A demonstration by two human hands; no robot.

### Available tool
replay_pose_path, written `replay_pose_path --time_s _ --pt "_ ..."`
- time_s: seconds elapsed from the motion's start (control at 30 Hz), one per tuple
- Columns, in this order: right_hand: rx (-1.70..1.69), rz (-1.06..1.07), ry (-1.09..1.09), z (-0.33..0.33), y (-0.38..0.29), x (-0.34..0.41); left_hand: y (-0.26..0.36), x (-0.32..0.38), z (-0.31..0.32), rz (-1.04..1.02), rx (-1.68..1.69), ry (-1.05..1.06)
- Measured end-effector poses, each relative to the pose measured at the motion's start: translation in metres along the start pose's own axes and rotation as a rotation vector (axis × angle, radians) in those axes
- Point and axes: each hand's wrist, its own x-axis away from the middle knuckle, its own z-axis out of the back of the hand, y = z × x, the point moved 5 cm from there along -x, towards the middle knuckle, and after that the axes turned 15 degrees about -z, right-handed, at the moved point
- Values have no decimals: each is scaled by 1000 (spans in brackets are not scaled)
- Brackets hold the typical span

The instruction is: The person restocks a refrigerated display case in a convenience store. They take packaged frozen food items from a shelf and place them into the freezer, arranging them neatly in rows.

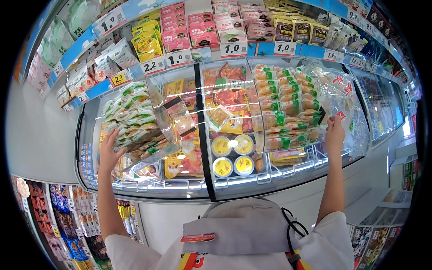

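My left hand (113, 146), fingers spread, lies at the left edge of a clear bin heaped with green-and-white food packets (135, 121). On the right, my right hand (335, 130) has its fingers closed on a clear plastic bag (354, 125) with red writing. Beside that bag, another clear bin holds rows of green-labelled packets (283, 98). Both bins rest on the glass top of a chest freezer. Between them, a single wrapped packet (220, 118) and a clear box with black ends (180, 115) lie on the glass.
Inside the chest freezer (209, 162) are yellow-lidded tubs (222, 167) and yellow bags (175, 165). A price-tagged shelf edge (202, 54) with boxed and bagged goods curves behind it. Snack racks (67, 216) stand at the lower left.
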Motion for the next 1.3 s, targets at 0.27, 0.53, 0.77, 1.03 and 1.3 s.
replay_pose_path --time_s 0.27,0.53,0.77,1.03,1.3 --pt "-63 1 10 -17 -72 32 3 2 6 -6 -65 -9" --pt "-11 22 52 -26 -92 30 9 4 1 7 -63 18" --pt "-60 61 43 -15 -95 40 11 7 -5 56 -64 37" --pt "18 -193 316 42 48 64 12 8 -9 51 -37 22" --pt "252 -436 174 -8 46 31 2 10 -10 21 -34 15"
